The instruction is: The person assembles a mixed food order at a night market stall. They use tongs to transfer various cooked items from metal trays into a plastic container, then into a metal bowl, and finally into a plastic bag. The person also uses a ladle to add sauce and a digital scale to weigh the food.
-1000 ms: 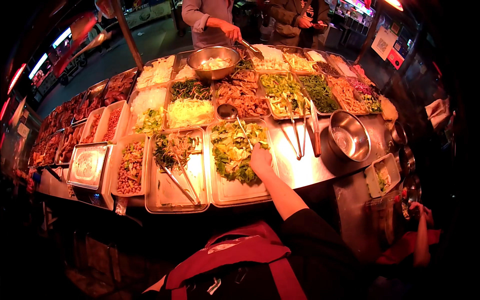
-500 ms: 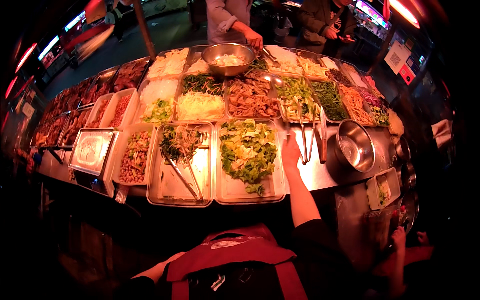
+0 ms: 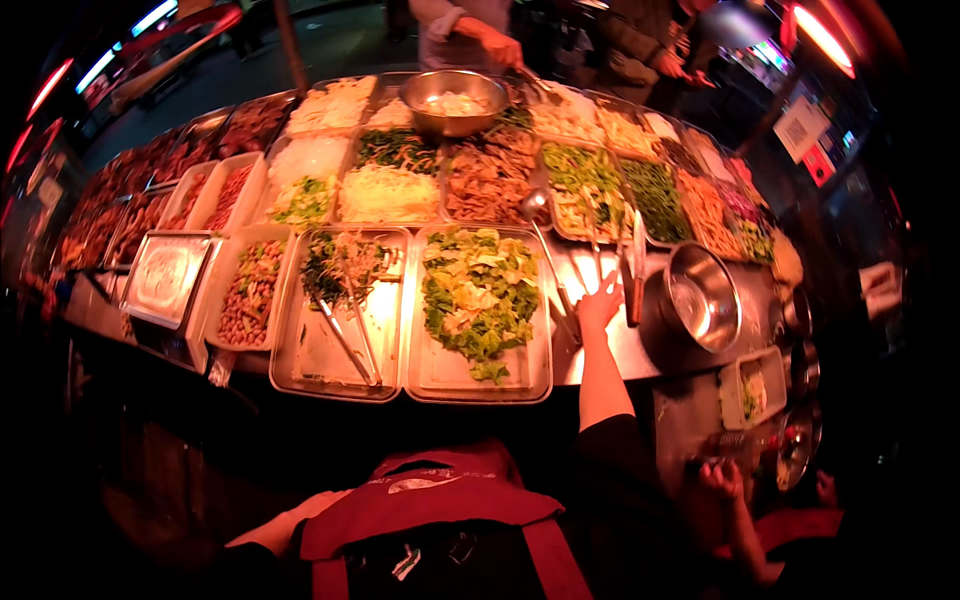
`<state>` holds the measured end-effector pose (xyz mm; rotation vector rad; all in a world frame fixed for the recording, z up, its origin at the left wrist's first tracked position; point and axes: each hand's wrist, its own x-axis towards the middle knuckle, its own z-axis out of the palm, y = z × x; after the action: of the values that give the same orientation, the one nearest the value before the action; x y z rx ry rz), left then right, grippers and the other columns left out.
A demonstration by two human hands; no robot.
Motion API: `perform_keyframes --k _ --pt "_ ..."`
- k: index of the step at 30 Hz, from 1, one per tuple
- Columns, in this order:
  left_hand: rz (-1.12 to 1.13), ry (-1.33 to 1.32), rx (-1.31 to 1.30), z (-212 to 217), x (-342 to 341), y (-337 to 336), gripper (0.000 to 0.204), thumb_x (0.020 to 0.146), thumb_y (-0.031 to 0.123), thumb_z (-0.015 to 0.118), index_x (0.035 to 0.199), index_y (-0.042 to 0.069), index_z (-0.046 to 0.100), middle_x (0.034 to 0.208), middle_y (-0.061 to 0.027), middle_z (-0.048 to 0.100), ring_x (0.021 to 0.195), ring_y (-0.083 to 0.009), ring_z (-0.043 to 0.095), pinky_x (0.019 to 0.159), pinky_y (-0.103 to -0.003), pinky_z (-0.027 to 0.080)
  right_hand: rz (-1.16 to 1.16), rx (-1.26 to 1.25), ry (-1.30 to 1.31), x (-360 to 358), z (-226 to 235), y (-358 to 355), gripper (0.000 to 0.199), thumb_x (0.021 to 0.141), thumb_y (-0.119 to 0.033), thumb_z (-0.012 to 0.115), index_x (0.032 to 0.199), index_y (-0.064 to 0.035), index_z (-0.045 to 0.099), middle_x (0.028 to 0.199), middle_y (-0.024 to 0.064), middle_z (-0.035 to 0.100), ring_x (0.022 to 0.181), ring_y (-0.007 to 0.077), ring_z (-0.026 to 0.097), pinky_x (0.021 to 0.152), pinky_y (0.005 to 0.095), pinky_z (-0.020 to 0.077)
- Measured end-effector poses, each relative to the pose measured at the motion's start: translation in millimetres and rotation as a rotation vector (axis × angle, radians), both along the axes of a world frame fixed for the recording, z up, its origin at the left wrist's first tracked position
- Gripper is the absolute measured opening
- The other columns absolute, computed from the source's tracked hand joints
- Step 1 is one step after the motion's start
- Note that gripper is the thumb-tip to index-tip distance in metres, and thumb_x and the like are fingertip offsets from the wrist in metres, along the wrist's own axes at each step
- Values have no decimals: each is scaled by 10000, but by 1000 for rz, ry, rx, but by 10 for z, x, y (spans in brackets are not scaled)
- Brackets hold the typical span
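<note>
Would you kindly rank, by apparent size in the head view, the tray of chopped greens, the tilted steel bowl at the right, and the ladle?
1. Tray of chopped greens, clearly largest.
2. Tilted steel bowl.
3. Ladle, slimmest, though about as long as the bowl is wide.

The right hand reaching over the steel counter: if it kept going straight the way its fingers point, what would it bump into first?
Most likely the tongs lying just beyond the right hand, on the steel counter beside the empty metal bowl. The long ladle lies close on its left; depth is hard to judge.
</note>
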<state>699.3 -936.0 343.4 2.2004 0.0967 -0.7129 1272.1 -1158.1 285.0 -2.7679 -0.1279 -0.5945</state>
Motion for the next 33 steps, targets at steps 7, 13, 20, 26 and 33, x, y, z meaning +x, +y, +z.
perform_keyframes --k 7,13,20,26,33 --pt "-80 77 40 -536 -266 90 548 847 295 410 1322 64 263 1139 -136 536 1011 -268 536 809 -375 433 130 17 250 521 361 -470 723 727 -70 566 1349 -64 197 1096 290 433 979 427 473 808 463 411" --pt "-92 -25 168 -13 68 120 445 823 263 466 1237 100 433 1098 -122 558 1004 -265 540 798 -364 448 814 -25 165 -536 1669 -746 606 728 -26 565 1284 -24 323 1084 187 445 887 340 521 732 403 453" --pt "843 20 -915 33 1408 -189 326 884 82 473 1193 -23 454 1097 -135 561 987 -180 564 837 -281 465 1304 -602 217 -936 1574 -811 527 722 -131 621 1203 -40 426 845 107 492 749 273 533 602 380 463" --pt "1207 237 -1422 -203 2181 -588 350 915 256 449 1068 -60 443 1084 -215 533 994 -292 553 855 -367 469 1093 -490 142 -690 1264 -380 578 702 -131 669 1215 -62 411 844 94 511 763 265 542 592 365 466" --pt "1327 124 -1407 -16 2345 -701 337 935 230 392 1021 -94 427 1024 -242 534 942 -292 575 796 -328 513 1034 -539 183 -525 1295 -168 543 730 -109 636 1223 -145 412 837 80 544 787 263 546 611 378 463"
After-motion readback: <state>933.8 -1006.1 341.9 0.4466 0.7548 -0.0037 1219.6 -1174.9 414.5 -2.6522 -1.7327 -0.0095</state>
